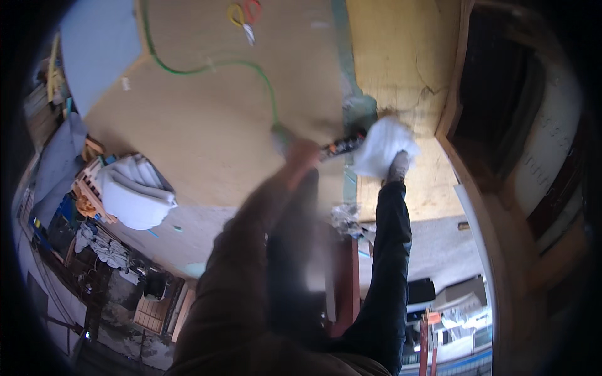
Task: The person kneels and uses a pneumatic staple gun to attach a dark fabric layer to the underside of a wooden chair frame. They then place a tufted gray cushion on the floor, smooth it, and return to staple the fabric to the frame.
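My left hand (303,154), at the end of a brown sleeve, is closed around a blurred air tool (342,146). The tool's dark, long part points right, and a green hose (266,78) runs up and left from it. Its exact kind is smeared by motion. Just right of the tool's tip, a soft white bundle of padding (381,147) lies over a dark green strip (349,178) on the board. My right hand (399,166), in a greyish covering below a dark blue sleeve, grips the lower right of the padding. Its fingers are mostly hidden.
Scissors with red and yellow handles (249,33) lie on the brown board (207,138). Crumpled clear plastic (345,217) sits at its near edge. A folded white stack (137,191) and clutter stand left; a wooden-edged dark opening (501,88) is at right.
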`<control>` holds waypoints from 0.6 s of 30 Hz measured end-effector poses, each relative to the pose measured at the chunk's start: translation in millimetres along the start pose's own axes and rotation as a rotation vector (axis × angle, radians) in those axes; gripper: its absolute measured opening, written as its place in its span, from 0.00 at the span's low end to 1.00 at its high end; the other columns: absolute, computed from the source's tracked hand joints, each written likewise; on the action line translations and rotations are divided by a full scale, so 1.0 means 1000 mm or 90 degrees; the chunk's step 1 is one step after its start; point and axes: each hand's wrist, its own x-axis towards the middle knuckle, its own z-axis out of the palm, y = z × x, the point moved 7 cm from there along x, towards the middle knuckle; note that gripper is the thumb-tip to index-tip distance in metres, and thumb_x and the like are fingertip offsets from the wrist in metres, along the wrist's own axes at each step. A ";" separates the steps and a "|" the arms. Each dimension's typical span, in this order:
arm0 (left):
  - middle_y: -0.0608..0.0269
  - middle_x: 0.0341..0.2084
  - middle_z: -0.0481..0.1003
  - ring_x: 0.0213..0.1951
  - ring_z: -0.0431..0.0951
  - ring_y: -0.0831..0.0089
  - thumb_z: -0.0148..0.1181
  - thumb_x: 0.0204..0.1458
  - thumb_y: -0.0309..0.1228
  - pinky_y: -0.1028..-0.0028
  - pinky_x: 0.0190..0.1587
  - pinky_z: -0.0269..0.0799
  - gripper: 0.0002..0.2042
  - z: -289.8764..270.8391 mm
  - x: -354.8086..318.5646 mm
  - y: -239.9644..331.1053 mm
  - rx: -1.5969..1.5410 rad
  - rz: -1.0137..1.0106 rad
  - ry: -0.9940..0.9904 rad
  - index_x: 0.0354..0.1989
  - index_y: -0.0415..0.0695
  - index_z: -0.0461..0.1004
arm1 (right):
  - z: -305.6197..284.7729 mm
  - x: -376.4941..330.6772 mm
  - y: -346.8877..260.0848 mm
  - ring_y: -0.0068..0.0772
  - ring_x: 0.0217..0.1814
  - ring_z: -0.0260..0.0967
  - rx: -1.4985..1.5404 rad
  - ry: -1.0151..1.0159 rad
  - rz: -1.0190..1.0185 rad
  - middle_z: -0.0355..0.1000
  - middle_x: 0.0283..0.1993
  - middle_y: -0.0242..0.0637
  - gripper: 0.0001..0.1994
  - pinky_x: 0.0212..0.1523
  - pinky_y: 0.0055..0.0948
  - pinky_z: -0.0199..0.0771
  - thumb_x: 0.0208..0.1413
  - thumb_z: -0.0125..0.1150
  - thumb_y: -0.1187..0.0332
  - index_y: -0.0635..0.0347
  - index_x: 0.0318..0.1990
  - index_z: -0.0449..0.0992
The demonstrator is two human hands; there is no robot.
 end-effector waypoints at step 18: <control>0.46 0.25 0.78 0.26 0.80 0.46 0.57 0.65 0.42 0.49 0.32 0.75 0.15 -0.481 -0.286 0.170 -0.314 0.257 0.370 0.34 0.41 0.75 | -0.517 -0.376 -0.353 0.42 0.68 0.71 -0.793 0.561 -0.565 0.68 0.71 0.42 0.22 0.66 0.43 0.74 0.73 0.49 0.62 0.55 0.70 0.68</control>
